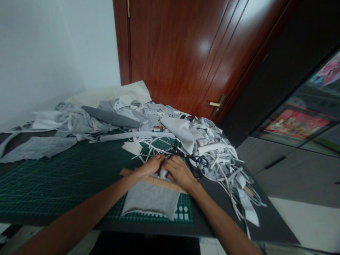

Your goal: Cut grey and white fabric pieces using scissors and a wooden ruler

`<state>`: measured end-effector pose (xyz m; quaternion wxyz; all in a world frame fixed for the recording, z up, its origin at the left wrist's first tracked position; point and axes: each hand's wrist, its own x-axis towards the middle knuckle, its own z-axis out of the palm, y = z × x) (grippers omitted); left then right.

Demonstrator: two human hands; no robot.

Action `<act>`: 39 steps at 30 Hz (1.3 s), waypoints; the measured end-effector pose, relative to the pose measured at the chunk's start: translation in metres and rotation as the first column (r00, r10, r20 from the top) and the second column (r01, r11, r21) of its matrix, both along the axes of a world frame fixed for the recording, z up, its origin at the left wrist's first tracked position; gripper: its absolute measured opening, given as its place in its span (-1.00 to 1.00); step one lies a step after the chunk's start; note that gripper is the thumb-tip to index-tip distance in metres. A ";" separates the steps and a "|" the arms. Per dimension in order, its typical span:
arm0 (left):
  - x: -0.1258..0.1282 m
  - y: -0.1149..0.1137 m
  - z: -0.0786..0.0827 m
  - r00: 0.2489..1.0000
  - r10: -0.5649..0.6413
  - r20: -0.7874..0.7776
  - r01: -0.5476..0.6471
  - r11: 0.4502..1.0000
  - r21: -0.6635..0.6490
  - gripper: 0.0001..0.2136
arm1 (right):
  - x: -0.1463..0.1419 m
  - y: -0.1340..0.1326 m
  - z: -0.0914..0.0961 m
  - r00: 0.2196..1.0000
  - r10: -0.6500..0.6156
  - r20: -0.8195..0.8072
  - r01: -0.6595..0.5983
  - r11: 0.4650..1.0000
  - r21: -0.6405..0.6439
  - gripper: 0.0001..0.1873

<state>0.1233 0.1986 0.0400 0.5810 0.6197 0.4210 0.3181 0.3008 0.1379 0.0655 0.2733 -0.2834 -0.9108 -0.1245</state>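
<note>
My left hand (154, 164) and my right hand (180, 171) are side by side just beyond a wooden ruler (157, 181). Both have curled fingers closed on a small pale grey fabric piece (164, 173) between them, partly hidden by the fingers. The ruler lies slantwise across a larger light grey fabric piece (151, 199), which rests flat on the green cutting mat (87, 170). Right behind my hands are black-handled scissors (202, 161), partly among the scraps.
Grey and white fabric scraps (106, 115) heap along the back of the dark table (268, 219). More strips (216, 156) pile at the right, some hanging toward its front. Behind stand a wooden door (172, 53) and a white wall (53, 53); a cabinet (297, 170) is at the right.
</note>
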 end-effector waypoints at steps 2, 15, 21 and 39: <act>-0.002 0.000 0.003 0.999 0.025 -0.030 -0.024 1.000 0.014 -0.59 | -0.001 -0.002 0.000 0.999 -0.014 0.044 0.014 1.000 -0.005 -0.87; 0.000 0.007 0.009 0.995 -0.092 0.049 0.091 0.995 0.039 -0.54 | 0.003 -0.008 0.006 0.987 0.131 -0.088 -0.141 0.983 -0.117 -0.79; -0.002 0.006 0.014 0.993 -0.067 0.097 0.067 0.998 0.003 -0.66 | 0.008 -0.009 0.013 0.989 0.075 -0.130 -0.098 0.978 -0.185 -0.59; -0.003 -0.001 0.024 0.988 -0.120 -0.097 0.127 0.990 0.060 -0.68 | 0.022 0.007 0.004 0.940 -0.033 -0.339 -0.041 0.977 -0.211 -0.92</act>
